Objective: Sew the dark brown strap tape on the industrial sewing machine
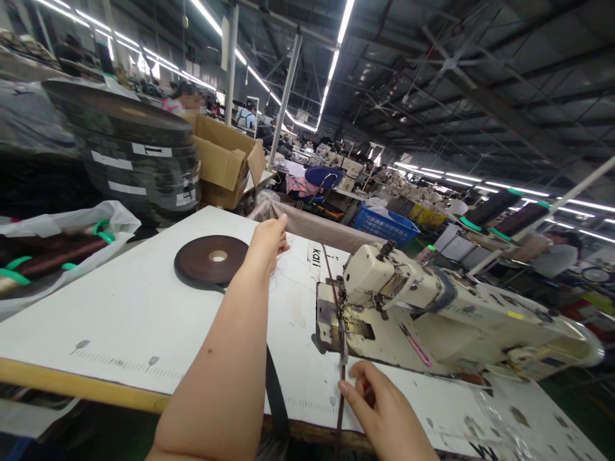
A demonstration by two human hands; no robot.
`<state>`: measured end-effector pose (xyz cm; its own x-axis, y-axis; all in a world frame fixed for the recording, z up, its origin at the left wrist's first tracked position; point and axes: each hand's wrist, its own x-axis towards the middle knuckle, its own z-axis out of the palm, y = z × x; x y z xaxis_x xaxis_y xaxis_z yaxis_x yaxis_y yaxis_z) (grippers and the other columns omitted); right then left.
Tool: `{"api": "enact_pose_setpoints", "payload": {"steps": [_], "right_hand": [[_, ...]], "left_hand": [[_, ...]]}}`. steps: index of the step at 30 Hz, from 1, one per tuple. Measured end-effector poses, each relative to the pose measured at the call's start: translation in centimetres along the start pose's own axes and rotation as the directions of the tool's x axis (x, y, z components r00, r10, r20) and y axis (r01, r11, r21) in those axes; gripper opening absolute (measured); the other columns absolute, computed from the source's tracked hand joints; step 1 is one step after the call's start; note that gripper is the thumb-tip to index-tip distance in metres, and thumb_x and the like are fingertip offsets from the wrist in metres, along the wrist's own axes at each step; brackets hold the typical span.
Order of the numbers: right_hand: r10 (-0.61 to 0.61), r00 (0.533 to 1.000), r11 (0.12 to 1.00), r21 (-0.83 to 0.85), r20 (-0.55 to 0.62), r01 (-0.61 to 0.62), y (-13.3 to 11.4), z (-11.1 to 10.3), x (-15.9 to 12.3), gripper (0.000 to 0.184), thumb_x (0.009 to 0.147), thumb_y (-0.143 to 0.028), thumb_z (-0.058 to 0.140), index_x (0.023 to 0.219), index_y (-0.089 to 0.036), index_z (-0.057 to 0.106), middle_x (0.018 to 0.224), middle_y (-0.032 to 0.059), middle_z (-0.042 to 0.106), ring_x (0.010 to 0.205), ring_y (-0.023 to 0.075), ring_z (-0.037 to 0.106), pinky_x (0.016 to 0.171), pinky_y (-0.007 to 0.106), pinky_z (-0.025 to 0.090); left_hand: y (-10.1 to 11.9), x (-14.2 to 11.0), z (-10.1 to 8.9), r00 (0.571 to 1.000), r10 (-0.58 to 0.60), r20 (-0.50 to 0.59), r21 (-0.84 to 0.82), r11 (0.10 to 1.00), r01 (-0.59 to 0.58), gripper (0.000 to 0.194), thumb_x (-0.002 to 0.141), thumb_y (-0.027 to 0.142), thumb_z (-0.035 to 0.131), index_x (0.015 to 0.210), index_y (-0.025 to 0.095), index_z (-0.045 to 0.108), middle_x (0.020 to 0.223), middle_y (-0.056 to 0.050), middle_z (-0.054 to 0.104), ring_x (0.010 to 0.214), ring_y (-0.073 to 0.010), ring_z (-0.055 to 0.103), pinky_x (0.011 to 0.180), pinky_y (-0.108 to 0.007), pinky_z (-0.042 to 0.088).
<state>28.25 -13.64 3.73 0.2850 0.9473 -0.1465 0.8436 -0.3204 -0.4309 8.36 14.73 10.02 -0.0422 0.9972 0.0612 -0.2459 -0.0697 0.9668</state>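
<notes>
My left hand (pixel 271 242) reaches over the far part of the white table with its fingers curled together. Fine loose threads (pixel 284 261) lie by its fingertips; whatever it holds is hidden. Close to the front edge, my right hand (pixel 384 406) has its thumb and fingers at a narrow brown strip (pixel 341 400). This strip runs under the head of the sewing machine (pixel 379 278) and on across the table. A flat roll of dark brown tape (pixel 204 259) lies left of my left arm, and a dark band (pixel 275 390) hangs over the front edge.
Pink-handled snips (pixel 418 347) rest on the machine bed. Behind the table's left side are stacked tape rolls (pixel 144 160) and a cardboard box (pixel 223 160). A plastic bag of thread spools (pixel 62 256) sits at left. Beyond stands a blue crate (pixel 387 224); several people work farther back.
</notes>
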Motion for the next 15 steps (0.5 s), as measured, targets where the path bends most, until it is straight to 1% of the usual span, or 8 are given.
{"api": "enact_pose_setpoints", "payload": {"steps": [1,2,4,6,8,12,14,15], "right_hand": [[0.016,1.0,0.999,-0.033,-0.014,-0.016,-0.4,0.2,0.5,0.035,0.094,-0.058,0.051,0.099,-0.024,0.057,0.085,0.003,0.067,0.081,0.0236,0.063,0.076,0.034,0.042],[0.03,0.999,0.997,-0.067,-0.025,-0.031,-0.8,0.4,0.9,0.031,0.094,-0.055,0.05,0.095,-0.025,0.055,0.084,0.0033,0.066,0.081,0.024,0.062,0.075,0.034,0.041],[0.041,0.999,0.992,-0.117,-0.036,-0.045,-1.5,0.6,1.4,0.026,0.095,-0.048,0.046,0.084,-0.025,0.051,0.08,0.0033,0.065,0.079,0.0239,0.061,0.073,0.034,0.037],[0.021,0.999,0.992,-0.121,-0.036,-0.025,-1.7,0.7,1.7,0.025,0.095,-0.043,0.041,0.076,-0.025,0.045,0.076,0.0028,0.062,0.077,0.0229,0.058,0.071,0.034,0.035],[-0.025,1.0,0.997,-0.069,-0.014,0.024,-1.4,0.7,1.7,0.026,0.093,-0.041,0.041,0.072,-0.025,0.041,0.071,0.001,0.056,0.073,0.021,0.055,0.069,0.033,0.034],[-0.107,0.989,0.989,0.112,0.106,0.095,0.2,0.6,0.7,0.026,0.086,-0.041,0.049,0.067,-0.024,0.042,0.065,-0.003,0.045,0.067,0.0164,0.046,0.065,0.029,0.034],[-0.124,0.969,0.977,0.2,0.215,0.081,1.2,0.8,-0.2,0.027,0.085,-0.042,0.054,0.068,-0.023,0.045,0.063,-0.0044,0.042,0.065,0.0145,0.043,0.062,0.028,0.033],[-0.13,0.955,0.97,0.235,0.265,0.067,1.8,0.8,-0.8,0.028,0.085,-0.044,0.056,0.068,-0.023,0.047,0.062,-0.0048,0.041,0.064,0.0137,0.042,0.06,0.027,0.033]], "left_hand": [[-0.1,-0.2,-0.1,0.999,0.039,0.025,0.23,0.972,-0.044,0.044,0.094,0.054,0.064,0.068,0.023,0.047,0.06,0.001,0.055,0.06,-0.0167,0.059,0.068,-0.032,0.055],[-0.2,-0.4,-0.2,0.995,0.071,0.069,0.464,0.881,-0.095,0.04,0.091,0.054,0.068,0.071,0.023,0.052,0.068,-0.003,0.064,0.069,-0.0207,0.065,0.073,-0.034,0.055],[-0.5,-1.1,-0.2,0.981,0.075,0.179,0.799,0.571,-0.19,0.035,0.082,0.052,0.079,0.088,0.021,0.065,0.096,-0.013,0.076,0.098,-0.0308,0.071,0.087,-0.039,0.055],[-0.6,-1.6,-0.1,0.966,-0.024,0.258,0.927,0.287,-0.241,0.047,0.075,0.051,0.085,0.107,0.019,0.071,0.119,-0.02,0.076,0.123,-0.0385,0.064,0.098,-0.043,0.052],[-0.6,-1.7,0.0,0.949,-0.179,0.261,0.963,0.12,-0.242,0.052,0.072,0.052,0.088,0.111,0.021,0.075,0.126,-0.021,0.075,0.134,-0.0418,0.058,0.103,-0.045,0.051],[-0.5,-0.8,0.3,0.867,-0.486,0.111,0.994,0.05,-0.1,0.041,0.062,0.049,0.095,0.092,0.024,0.083,0.107,-0.018,0.081,0.111,-0.0431,0.072,0.095,-0.05,0.057],[-0.4,-0.5,0.5,0.844,-0.527,0.097,0.995,0.067,-0.073,0.034,0.063,0.046,0.096,0.085,0.023,0.083,0.098,-0.017,0.082,0.095,-0.0409,0.077,0.091,-0.051,0.058],[-0.3,-0.5,0.6,0.859,-0.5,0.111,0.993,0.084,-0.08,0.032,0.066,0.046,0.093,0.087,0.023,0.084,0.098,-0.017,0.082,0.094,-0.0398,0.077,0.091,-0.05,0.058]]}}
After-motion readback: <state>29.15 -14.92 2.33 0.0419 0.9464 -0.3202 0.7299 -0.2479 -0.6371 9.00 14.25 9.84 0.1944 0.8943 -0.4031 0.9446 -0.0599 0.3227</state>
